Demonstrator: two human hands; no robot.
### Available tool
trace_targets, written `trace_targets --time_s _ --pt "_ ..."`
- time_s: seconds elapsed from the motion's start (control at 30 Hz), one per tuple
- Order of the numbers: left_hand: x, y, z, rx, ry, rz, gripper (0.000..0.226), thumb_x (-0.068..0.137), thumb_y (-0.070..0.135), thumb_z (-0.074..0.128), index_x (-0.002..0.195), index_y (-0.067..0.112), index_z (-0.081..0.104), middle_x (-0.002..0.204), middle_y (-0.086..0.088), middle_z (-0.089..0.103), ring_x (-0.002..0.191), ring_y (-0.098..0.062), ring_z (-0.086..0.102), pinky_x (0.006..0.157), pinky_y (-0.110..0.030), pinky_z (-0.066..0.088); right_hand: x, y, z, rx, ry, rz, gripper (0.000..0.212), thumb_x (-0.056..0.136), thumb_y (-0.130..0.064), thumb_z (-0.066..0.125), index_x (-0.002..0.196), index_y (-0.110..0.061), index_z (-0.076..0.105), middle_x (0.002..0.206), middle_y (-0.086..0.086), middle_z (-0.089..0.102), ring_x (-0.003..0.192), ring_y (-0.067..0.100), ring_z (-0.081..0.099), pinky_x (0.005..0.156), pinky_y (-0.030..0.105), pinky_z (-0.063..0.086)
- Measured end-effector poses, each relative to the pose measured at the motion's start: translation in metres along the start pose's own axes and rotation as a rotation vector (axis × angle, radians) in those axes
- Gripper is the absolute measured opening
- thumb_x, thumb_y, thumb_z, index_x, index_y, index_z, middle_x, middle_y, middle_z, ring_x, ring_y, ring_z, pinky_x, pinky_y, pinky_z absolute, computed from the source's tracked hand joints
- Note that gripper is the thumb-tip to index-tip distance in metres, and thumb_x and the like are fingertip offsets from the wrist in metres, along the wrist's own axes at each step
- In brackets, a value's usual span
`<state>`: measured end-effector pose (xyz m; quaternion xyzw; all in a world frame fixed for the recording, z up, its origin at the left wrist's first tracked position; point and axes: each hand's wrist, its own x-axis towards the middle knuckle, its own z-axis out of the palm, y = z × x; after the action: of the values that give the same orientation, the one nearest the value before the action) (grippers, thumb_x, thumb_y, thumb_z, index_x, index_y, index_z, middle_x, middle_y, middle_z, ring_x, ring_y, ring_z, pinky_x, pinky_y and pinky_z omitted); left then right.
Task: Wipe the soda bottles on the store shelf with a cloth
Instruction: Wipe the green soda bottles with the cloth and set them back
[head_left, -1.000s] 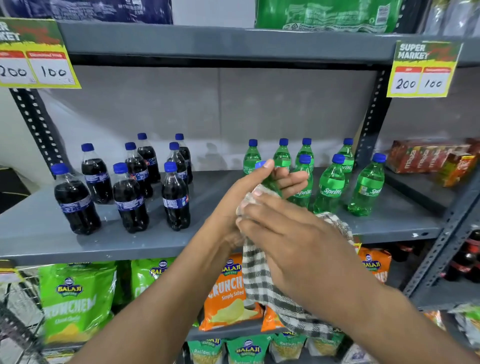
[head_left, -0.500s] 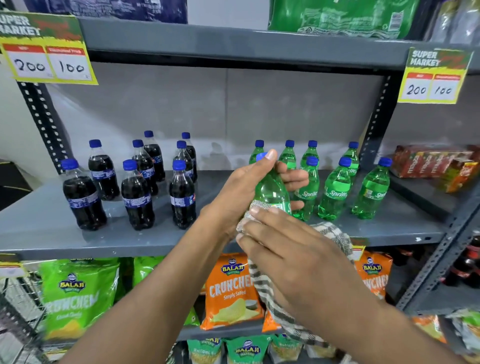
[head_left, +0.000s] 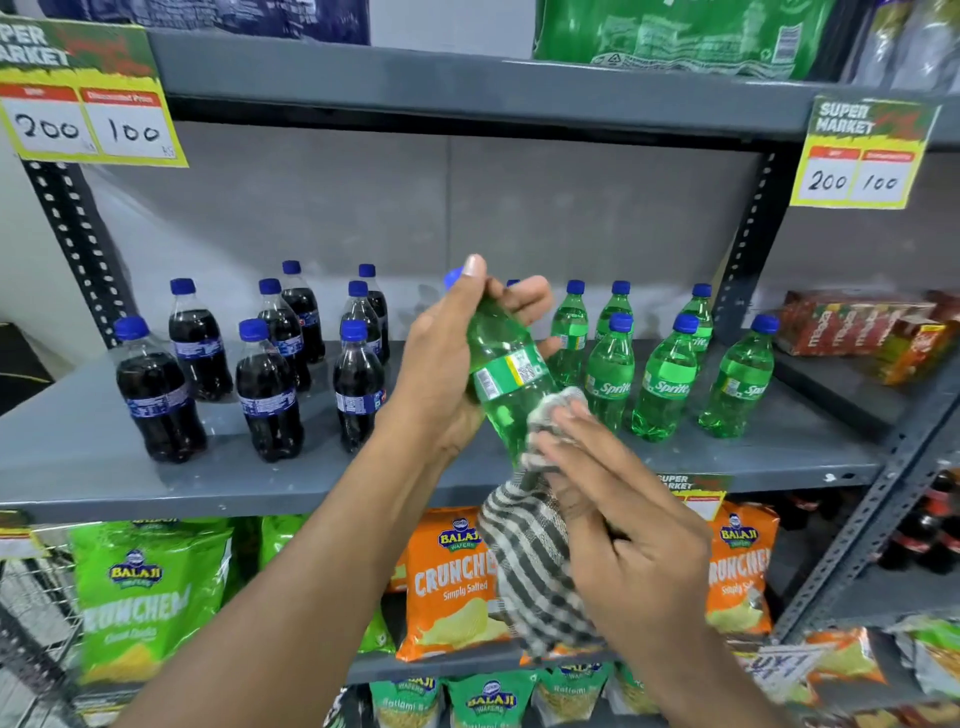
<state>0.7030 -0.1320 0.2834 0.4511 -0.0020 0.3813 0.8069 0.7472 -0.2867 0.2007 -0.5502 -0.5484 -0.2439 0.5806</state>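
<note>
My left hand (head_left: 441, 364) grips a green Sprite bottle (head_left: 506, 374) by its neck and upper body, tilted, in front of the grey shelf (head_left: 78, 452). My right hand (head_left: 618, 514) presses a black-and-white checked cloth (head_left: 535, 551) against the bottle's lower part, and the cloth hangs down below. Several more green Sprite bottles (head_left: 662, 384) stand on the shelf's right half. Several dark cola bottles (head_left: 267, 389) with blue caps stand on its left half.
Red juice cartons (head_left: 857, 327) lie on the neighbouring shelf at right. Orange and green chip bags (head_left: 452, 577) hang on the shelf below. Price tags (head_left: 865, 156) hang from the shelf above. A perforated upright (head_left: 748, 239) stands behind the Sprite bottles.
My left hand has lifted the Sprite bottle higher and tilted it. My right hand with the cloth has slid from the bottle's upper part down to its lower body.
</note>
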Motion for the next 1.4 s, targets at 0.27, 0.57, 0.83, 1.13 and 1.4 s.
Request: trace_targets --time_s 0.27,0.57,0.83,1.13,1.4 --pt "-0.004 -0.003 0.001 -0.028 0.186 0.081 0.032 0.104 0.035 0.049 0.080 0.014 0.057 0.096 -0.012 0.079 0.102 -0.025 0.074 0.089 -0.052 0.059 0.007 -0.017 0.012 0.576 0.349 0.811 0.029 0.086 -0.029 0.068 0.108 -0.046 0.074 0.120 -0.016 0.073 0.117 0.007 0.066 0.097 0.028 0.054" --pt "-0.009 -0.003 0.001 0.032 0.243 0.140 0.028 0.103 0.033 0.052 0.083 0.014 0.060 0.099 -0.013 0.078 0.102 -0.026 0.073 0.091 -0.050 0.058 -0.014 -0.015 0.020 0.408 0.312 0.799 0.031 0.086 -0.033 0.063 0.111 -0.050 0.068 0.122 -0.022 0.071 0.115 -0.007 0.063 0.091 0.008 0.050" --pt "-0.009 -0.008 -0.003 0.118 0.279 0.159 0.026 0.102 0.033 0.054 0.087 0.015 0.064 0.105 -0.016 0.077 0.106 -0.027 0.072 0.093 -0.050 0.057 -0.015 -0.013 0.017 0.460 0.251 0.822 0.032 0.093 -0.024 0.063 0.105 -0.053 0.072 0.118 -0.024 0.072 0.114 -0.005 0.064 0.095 0.018 0.049" --pt "-0.003 -0.018 -0.002 0.371 0.226 0.117 0.033 0.103 0.029 0.053 0.101 -0.002 0.067 0.108 -0.016 0.077 0.109 -0.030 0.071 0.092 -0.045 0.059 -0.011 0.007 0.012 0.327 0.105 0.698 0.032 0.094 -0.020 0.066 0.110 -0.047 0.071 0.122 -0.022 0.070 0.120 -0.008 0.058 0.097 0.008 0.046" --pt "0.053 -0.049 -0.037 0.878 0.131 0.121 0.034 0.097 0.047 0.056 0.101 0.017 0.073 0.104 0.007 0.078 0.103 -0.009 0.071 0.095 -0.033 0.049 -0.029 0.013 0.013 0.240 -0.048 0.541 0.032 0.093 -0.010 0.065 0.122 -0.022 0.072 0.131 -0.024 0.063 0.124 -0.008 0.055 0.097 0.012 0.048"
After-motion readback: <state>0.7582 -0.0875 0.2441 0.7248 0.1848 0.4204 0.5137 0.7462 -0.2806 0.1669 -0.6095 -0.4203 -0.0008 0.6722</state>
